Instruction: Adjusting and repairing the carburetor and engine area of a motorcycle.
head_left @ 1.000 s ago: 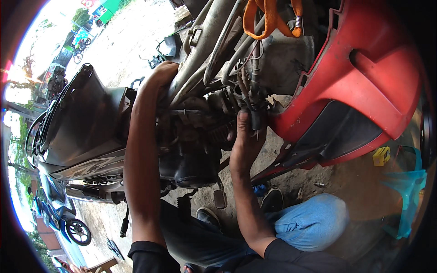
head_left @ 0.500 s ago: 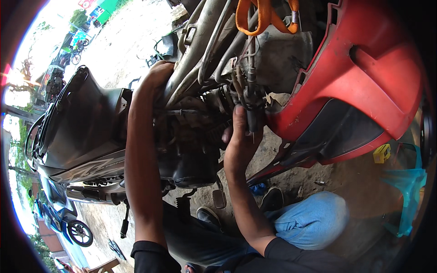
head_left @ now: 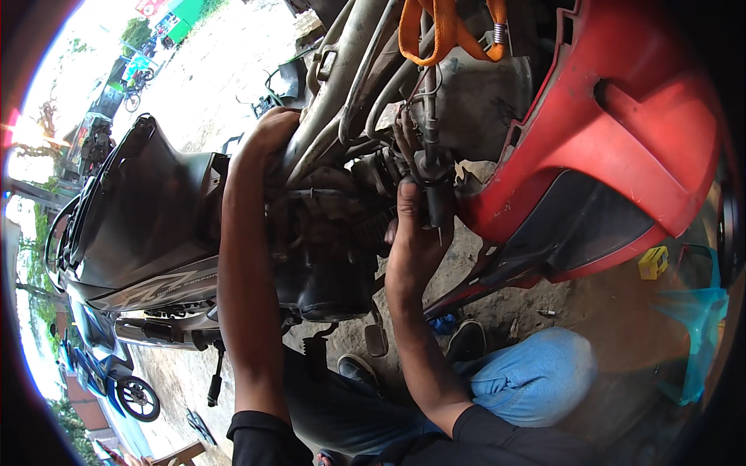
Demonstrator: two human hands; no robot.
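A motorcycle with its bodywork partly off fills the middle, its bare metal frame tube (head_left: 330,93) slanting over the dark engine (head_left: 334,287). My left hand (head_left: 273,128) reaches to the far side of this tube, its fingers hidden there. Below the hoses my right hand (head_left: 416,241) is closed, thumb raised and fingertips curled round at its left. What it grips is hidden. Just in front of its palm hangs a black cylinder (head_left: 439,206) with a thin needle at its lower end, on a cable (head_left: 430,101).
A red and black body panel (head_left: 637,140) stands close on the right. An orange strap (head_left: 435,35) hangs over the frame. The kick lever (head_left: 375,338) sticks out near my shoes. On the ground at right lie a yellow box (head_left: 653,262) and a turquoise plastic piece (head_left: 695,326).
The black cylinder and its needle have shifted slightly right and down beside my right hand. My left hand stays behind the tube, its forearm slightly further right.
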